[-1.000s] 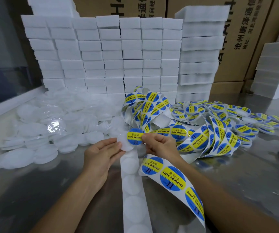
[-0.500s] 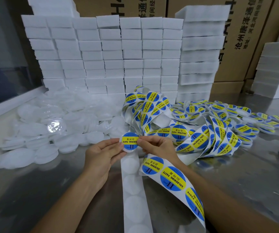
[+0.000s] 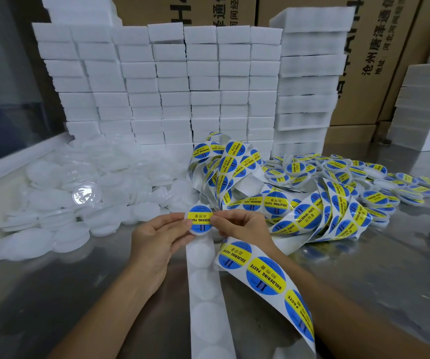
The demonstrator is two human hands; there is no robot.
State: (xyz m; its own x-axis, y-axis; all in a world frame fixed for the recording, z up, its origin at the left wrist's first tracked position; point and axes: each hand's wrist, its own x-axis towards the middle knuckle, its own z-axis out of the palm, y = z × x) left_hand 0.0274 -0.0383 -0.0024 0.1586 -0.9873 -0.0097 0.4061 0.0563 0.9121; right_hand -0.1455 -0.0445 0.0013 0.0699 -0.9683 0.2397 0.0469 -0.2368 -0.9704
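While forearms angle inward, two hands share one labelled lid (image 3: 200, 220).
Palm-up, the left hand (image 3: 160, 238) cradles it; the right hand (image 3: 240, 226) pinches its nearest edge.

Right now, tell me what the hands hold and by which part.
A labelled round lid: the left hand holds its left rim, the right hand pinches its right rim.

Bare table surface (image 3: 53, 294) at lower left allows free passage. The lid heap (image 3: 61, 211) blocks the left, the foam block wall (image 3: 172, 99) the rear, tangled label strips (image 3: 309, 216) the right.
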